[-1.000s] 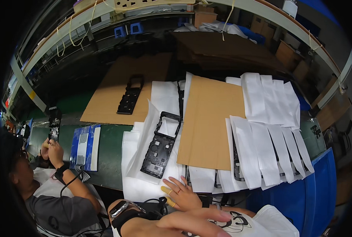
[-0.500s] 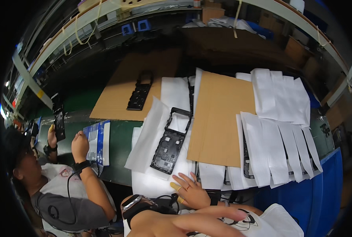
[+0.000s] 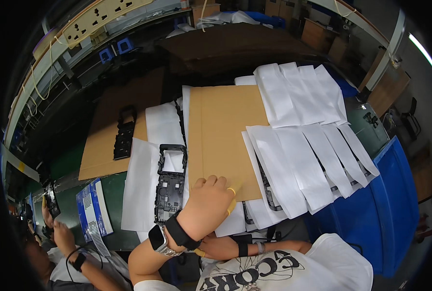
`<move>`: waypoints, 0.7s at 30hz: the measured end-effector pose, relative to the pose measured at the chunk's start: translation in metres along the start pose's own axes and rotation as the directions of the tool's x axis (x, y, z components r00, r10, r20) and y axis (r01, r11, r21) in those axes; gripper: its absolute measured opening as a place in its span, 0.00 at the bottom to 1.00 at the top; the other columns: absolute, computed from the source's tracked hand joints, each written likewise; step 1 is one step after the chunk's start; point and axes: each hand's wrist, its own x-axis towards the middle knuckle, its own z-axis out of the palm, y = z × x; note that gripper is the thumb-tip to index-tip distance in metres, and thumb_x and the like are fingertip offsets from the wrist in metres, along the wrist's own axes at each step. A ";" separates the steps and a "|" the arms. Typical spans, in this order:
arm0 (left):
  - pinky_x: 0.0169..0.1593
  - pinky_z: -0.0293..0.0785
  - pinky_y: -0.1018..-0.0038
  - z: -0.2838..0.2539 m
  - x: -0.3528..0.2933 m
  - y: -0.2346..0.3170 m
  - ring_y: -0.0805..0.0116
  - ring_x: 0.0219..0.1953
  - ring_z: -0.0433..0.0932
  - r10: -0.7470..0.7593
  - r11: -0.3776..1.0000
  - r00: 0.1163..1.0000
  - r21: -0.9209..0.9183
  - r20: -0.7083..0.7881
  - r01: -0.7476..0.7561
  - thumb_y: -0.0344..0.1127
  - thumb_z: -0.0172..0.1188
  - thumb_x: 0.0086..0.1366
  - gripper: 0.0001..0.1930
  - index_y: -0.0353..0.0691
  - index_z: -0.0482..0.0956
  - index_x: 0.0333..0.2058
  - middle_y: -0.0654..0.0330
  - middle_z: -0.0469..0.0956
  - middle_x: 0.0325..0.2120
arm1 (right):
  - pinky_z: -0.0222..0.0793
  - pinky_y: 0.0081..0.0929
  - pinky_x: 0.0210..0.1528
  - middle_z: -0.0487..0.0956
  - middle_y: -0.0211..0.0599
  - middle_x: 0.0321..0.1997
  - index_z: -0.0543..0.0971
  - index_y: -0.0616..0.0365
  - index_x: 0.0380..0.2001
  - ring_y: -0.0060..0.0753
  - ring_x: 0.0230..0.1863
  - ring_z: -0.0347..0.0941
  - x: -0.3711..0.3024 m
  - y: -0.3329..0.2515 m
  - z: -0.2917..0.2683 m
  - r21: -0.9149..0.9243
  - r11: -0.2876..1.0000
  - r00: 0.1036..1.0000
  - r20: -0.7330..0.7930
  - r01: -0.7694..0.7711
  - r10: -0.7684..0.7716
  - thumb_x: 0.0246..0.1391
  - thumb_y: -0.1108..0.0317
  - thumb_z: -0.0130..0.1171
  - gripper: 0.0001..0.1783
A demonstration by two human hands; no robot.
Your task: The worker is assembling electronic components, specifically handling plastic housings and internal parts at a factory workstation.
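Observation:
My left hand [image 3: 208, 201] is curled over the near end of a brown cardboard sheet [image 3: 225, 131], with yellow covers on two fingers. What it grips, if anything, is hidden. My right hand [image 3: 205, 246] lies mostly behind my left wrist; a yellow-covered finger shows, but its grip does not. Left of my left hand, a black plastic housing [image 3: 169, 193] with a large rectangular opening at its top rests on a white foam sheet [image 3: 141, 189]. Under the cardboard's right edge, white foam sleeves [image 3: 288, 165] partly cover more black housings.
Another black housing [image 3: 125, 136] lies on cardboard [image 3: 97, 150] at the left. Beside it is a blue and white packet [image 3: 94, 208]. At far left a co-worker's hand [image 3: 63, 236] is raised near a dark part. More foam sleeves [image 3: 298, 94] and a blue bin [image 3: 371, 208] are at right.
The view has swung right, so the table things appear farther left. My left hand has moved from the lower edge up over the cardboard. My right hand has drawn back behind my left wrist.

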 end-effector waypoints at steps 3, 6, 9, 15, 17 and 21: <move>0.43 0.68 0.64 0.000 -0.002 -0.006 0.52 0.39 0.70 -0.085 0.992 0.994 -0.100 -0.073 0.078 0.34 0.54 0.56 0.19 0.35 0.70 0.46 0.49 0.71 0.35 | 0.64 0.30 0.53 0.65 0.43 0.56 0.72 0.58 0.43 0.39 0.57 0.63 -0.003 0.009 0.013 -0.028 0.999 0.999 -0.007 0.037 -0.037 0.49 0.61 0.51 0.18; 0.40 0.69 0.63 -0.002 -0.025 -0.021 0.50 0.38 0.70 -0.366 0.925 0.911 -0.182 -0.193 0.333 0.31 0.55 0.56 0.19 0.32 0.68 0.46 0.48 0.69 0.35 | 0.50 0.44 0.62 0.61 0.43 0.61 0.72 0.58 0.45 0.42 0.62 0.56 0.002 0.008 0.004 -0.106 0.992 0.980 -0.179 0.072 -0.090 0.50 0.58 0.49 0.20; 0.40 0.70 0.63 0.018 -0.056 -0.038 0.49 0.39 0.70 -0.592 0.806 0.784 -0.127 -0.189 0.578 0.36 0.59 0.54 0.24 0.31 0.66 0.47 0.47 0.69 0.37 | 0.41 0.49 0.64 0.60 0.40 0.62 0.70 0.56 0.48 0.39 0.65 0.49 0.004 0.006 -0.004 -0.159 0.984 0.991 -0.093 0.076 -0.091 0.54 0.55 0.45 0.22; 0.42 0.70 0.61 0.062 -0.086 -0.055 0.47 0.43 0.69 -0.694 0.712 0.686 -0.064 -0.218 0.699 0.46 0.69 0.44 0.43 0.28 0.60 0.54 0.42 0.67 0.42 | 0.40 0.45 0.65 0.62 0.34 0.60 0.67 0.56 0.52 0.33 0.64 0.52 0.006 0.003 0.000 -0.086 0.996 0.996 -0.086 0.003 -0.011 0.55 0.53 0.46 0.26; 0.43 0.70 0.62 0.057 -0.093 -0.054 0.46 0.43 0.68 -0.686 0.728 0.706 -0.183 -0.176 0.661 0.43 0.69 0.43 0.42 0.30 0.60 0.55 0.41 0.67 0.41 | 0.42 0.45 0.65 0.63 0.38 0.59 0.64 0.57 0.55 0.33 0.63 0.53 0.008 0.002 -0.006 -0.072 0.997 0.995 -0.101 -0.021 0.014 0.53 0.54 0.49 0.29; 0.43 0.69 0.70 0.032 -0.111 -0.058 0.57 0.39 0.72 -0.716 0.403 0.688 -0.735 0.118 0.545 0.38 0.65 0.50 0.37 0.35 0.58 0.57 0.48 0.70 0.39 | 0.45 0.45 0.64 0.59 0.46 0.59 0.65 0.59 0.55 0.40 0.63 0.52 0.010 -0.003 -0.012 0.188 0.975 0.978 -0.144 -0.120 0.148 0.48 0.58 0.57 0.31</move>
